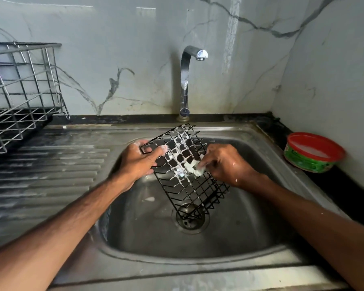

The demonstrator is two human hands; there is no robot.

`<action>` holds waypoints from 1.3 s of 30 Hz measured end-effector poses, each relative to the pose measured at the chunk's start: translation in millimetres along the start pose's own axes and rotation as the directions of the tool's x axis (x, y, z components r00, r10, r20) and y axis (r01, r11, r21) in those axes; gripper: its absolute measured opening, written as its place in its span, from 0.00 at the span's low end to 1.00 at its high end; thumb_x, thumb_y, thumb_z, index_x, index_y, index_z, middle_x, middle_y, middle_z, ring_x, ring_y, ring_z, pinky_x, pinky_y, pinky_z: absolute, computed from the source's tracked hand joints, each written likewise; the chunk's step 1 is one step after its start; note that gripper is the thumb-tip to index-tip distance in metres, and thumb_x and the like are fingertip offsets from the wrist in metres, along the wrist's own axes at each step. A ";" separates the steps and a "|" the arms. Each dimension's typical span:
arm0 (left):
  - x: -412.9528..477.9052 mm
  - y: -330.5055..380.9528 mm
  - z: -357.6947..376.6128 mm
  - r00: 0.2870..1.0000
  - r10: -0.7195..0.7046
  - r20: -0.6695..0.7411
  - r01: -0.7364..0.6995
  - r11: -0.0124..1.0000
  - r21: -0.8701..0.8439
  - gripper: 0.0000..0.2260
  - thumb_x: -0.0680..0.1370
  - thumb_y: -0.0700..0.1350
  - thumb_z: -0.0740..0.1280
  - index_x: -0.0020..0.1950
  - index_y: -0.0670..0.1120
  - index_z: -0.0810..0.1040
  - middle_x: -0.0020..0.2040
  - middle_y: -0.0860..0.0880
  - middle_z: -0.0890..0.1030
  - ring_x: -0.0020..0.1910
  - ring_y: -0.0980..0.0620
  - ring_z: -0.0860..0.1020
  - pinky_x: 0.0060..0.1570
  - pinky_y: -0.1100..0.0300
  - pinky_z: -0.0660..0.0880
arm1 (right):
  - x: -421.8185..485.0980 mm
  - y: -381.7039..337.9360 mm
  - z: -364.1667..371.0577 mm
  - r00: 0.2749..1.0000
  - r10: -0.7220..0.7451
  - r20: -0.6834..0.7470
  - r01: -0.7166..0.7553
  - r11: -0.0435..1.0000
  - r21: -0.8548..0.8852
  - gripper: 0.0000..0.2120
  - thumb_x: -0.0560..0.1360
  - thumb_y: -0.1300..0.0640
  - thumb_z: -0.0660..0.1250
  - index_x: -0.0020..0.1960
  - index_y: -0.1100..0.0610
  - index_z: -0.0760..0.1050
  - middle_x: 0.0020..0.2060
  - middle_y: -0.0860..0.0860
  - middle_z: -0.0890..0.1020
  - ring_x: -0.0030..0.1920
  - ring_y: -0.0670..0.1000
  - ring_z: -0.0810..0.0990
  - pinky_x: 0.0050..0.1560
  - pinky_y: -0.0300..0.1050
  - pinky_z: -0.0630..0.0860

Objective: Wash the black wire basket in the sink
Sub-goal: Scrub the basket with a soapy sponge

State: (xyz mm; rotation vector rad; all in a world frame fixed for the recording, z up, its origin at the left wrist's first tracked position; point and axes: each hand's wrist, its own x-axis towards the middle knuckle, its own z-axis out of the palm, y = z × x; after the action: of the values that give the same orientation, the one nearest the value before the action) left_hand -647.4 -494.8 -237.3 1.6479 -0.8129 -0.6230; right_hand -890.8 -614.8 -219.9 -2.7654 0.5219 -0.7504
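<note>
At frame centre, the left hand (138, 162) grips the soapy black wire basket (185, 171) tilted over the sink (198, 259); the right hand (225, 162) pinches a sudsy scrubber (194, 168) against its mesh.

It was a home kitchen: a steel sink (229, 257) with tap (186, 80), dish rack (23, 89) and marble-look wall tiles (118, 49).

- left hand (138, 162): bare, white suds at its 12 o'clock edge
- right hand (226, 164): bare, foam flecks toward 5 o'clock
- left forearm (72, 217), right forearm (303, 219): bare, unsleeved
</note>
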 end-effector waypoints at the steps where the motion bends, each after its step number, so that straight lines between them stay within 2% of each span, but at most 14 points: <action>1: -0.2 -0.1 -0.8 1.000 -0.005 -0.003 0.005 1.000 0.001 0.42 0.68 0.61 0.80 0.76 0.47 0.69 0.60 0.47 0.82 0.48 0.46 0.87 0.48 0.44 0.86 | -1.0 -7.9 4.4 0.999 -0.031 0.011 0.031 1.000 -0.006 0.15 0.72 0.68 0.73 0.48 0.48 0.87 0.38 0.36 0.76 0.36 0.36 0.77 0.34 0.31 0.75; 3: -0.8 0.7 -1.2 1.000 -0.011 -0.012 0.011 1.000 0.007 0.36 0.72 0.58 0.79 0.75 0.48 0.70 0.60 0.48 0.82 0.49 0.46 0.87 0.49 0.42 0.85 | -4.4 -26.8 14.2 0.988 -0.130 0.081 0.129 0.991 0.019 0.16 0.72 0.67 0.73 0.49 0.47 0.87 0.44 0.41 0.81 0.43 0.40 0.81 0.41 0.42 0.81; 6: -1.6 1.3 -1.6 0.999 -0.007 -0.034 0.008 1.000 0.019 0.36 0.72 0.58 0.80 0.75 0.49 0.71 0.58 0.51 0.82 0.47 0.47 0.87 0.48 0.42 0.85 | -8.1 -48.7 26.6 0.941 -0.227 0.252 0.221 0.974 0.052 0.16 0.71 0.68 0.72 0.50 0.49 0.87 0.49 0.48 0.84 0.52 0.46 0.84 0.50 0.36 0.78; 8: -1.7 2.2 -1.6 0.999 -0.011 -0.032 0.012 1.000 0.016 0.36 0.72 0.57 0.80 0.75 0.48 0.71 0.59 0.50 0.81 0.47 0.46 0.87 0.48 0.43 0.85 | -7.8 -43.6 24.3 0.928 -0.178 0.326 0.163 0.984 0.074 0.14 0.71 0.67 0.73 0.49 0.50 0.87 0.49 0.47 0.85 0.49 0.39 0.82 0.49 0.29 0.73; 11: -2.4 2.3 -0.2 1.000 -0.008 -0.018 0.008 1.000 0.004 0.42 0.68 0.60 0.81 0.76 0.48 0.70 0.61 0.46 0.81 0.49 0.45 0.87 0.50 0.45 0.85 | -7.6 -10.7 7.2 0.936 -0.035 0.350 0.018 0.999 0.050 0.10 0.70 0.63 0.77 0.45 0.50 0.88 0.43 0.43 0.87 0.37 0.28 0.77 0.41 0.23 0.69; 13: -4.9 4.6 1.7 1.000 0.006 -0.023 -0.006 1.000 0.025 0.50 0.59 0.67 0.79 0.77 0.49 0.69 0.61 0.48 0.80 0.48 0.47 0.87 0.49 0.45 0.85 | -8.0 5.4 -3.1 0.935 0.069 0.349 -0.084 0.996 0.027 0.12 0.68 0.65 0.78 0.43 0.49 0.88 0.39 0.42 0.87 0.35 0.30 0.79 0.37 0.23 0.69; 15: -6.1 5.7 2.1 0.999 0.024 -0.034 -0.022 0.998 0.051 0.51 0.57 0.69 0.76 0.77 0.50 0.69 0.58 0.50 0.79 0.48 0.46 0.87 0.48 0.45 0.86 | -6.9 7.2 -1.8 0.929 0.106 0.355 -0.118 0.993 0.013 0.15 0.66 0.68 0.75 0.42 0.48 0.88 0.38 0.42 0.87 0.36 0.33 0.81 0.38 0.25 0.71; 17: -4.1 4.8 1.0 0.999 0.035 -0.039 -0.033 0.998 0.059 0.46 0.64 0.65 0.78 0.77 0.51 0.69 0.55 0.52 0.77 0.51 0.43 0.87 0.48 0.42 0.85 | -0.9 -0.7 3.2 0.941 0.079 0.329 -0.094 0.995 0.030 0.16 0.67 0.68 0.74 0.43 0.48 0.88 0.39 0.42 0.87 0.38 0.36 0.82 0.39 0.30 0.76; 20: 0.6 1.0 -2.4 0.999 0.038 -0.031 -0.036 0.997 0.068 0.39 0.72 0.58 0.79 0.79 0.50 0.67 0.54 0.52 0.76 0.49 0.46 0.87 0.48 0.43 0.85 | 14.6 -5.9 5.3 0.981 0.097 0.168 -0.121 0.982 0.141 0.11 0.71 0.67 0.75 0.47 0.53 0.87 0.43 0.43 0.86 0.39 0.38 0.84 0.38 0.31 0.78; 24: 1.7 0.3 -1.0 0.998 0.050 -0.037 -0.048 0.998 0.050 0.37 0.74 0.55 0.78 0.79 0.51 0.67 0.53 0.53 0.76 0.46 0.48 0.86 0.50 0.43 0.85 | 23.8 -1.3 8.7 0.999 0.047 -0.014 -0.045 0.993 0.105 0.07 0.75 0.65 0.73 0.51 0.58 0.87 0.46 0.50 0.87 0.43 0.42 0.85 0.40 0.34 0.82; 29: 0.8 -0.3 -0.7 0.997 0.061 -0.044 -0.059 0.997 0.053 0.37 0.73 0.57 0.79 0.78 0.51 0.69 0.54 0.53 0.76 0.44 0.50 0.86 0.49 0.43 0.85 | 22.1 2.0 10.0 0.999 0.015 -0.042 -0.014 0.999 0.043 0.08 0.77 0.65 0.71 0.53 0.57 0.86 0.46 0.50 0.86 0.43 0.42 0.84 0.38 0.36 0.82; 33: -1.4 0.8 3.2 0.998 0.055 -0.034 -0.054 0.998 0.043 0.35 0.74 0.55 0.78 0.78 0.50 0.69 0.55 0.52 0.76 0.44 0.49 0.85 0.50 0.41 0.85 | 31.5 -8.5 4.6 0.961 0.007 -0.276 0.001 1.000 0.029 0.13 0.76 0.72 0.67 0.54 0.59 0.85 0.47 0.53 0.85 0.41 0.43 0.83 0.39 0.31 0.79; 36: -2.9 1.6 5.2 0.999 0.045 -0.025 -0.044 0.998 0.037 0.35 0.75 0.54 0.77 0.79 0.48 0.68 0.57 0.50 0.76 0.45 0.49 0.85 0.51 0.41 0.85 | 29.5 -7.7 8.6 0.975 -0.016 -0.222 0.012 1.000 -0.019 0.12 0.74 0.73 0.68 0.52 0.61 0.84 0.45 0.52 0.82 0.41 0.35 0.75 0.40 0.22 0.71; 39: -3.0 2.8 3.9 0.999 0.045 -0.026 -0.044 0.998 0.035 0.35 0.75 0.54 0.78 0.78 0.48 0.69 0.55 0.51 0.76 0.46 0.48 0.85 0.51 0.42 0.85 | 15.4 4.0 5.0 0.996 -0.017 -0.082 0.014 1.000 -0.026 0.09 0.74 0.71 0.70 0.50 0.61 0.84 0.44 0.51 0.83 0.40 0.39 0.76 0.39 0.24 0.72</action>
State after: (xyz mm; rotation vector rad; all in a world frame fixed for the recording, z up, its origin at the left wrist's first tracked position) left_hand -652.8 -495.2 -235.5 1.6610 -0.8431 -0.5577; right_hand -876.9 -623.9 -218.5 -2.7742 0.5298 -0.8708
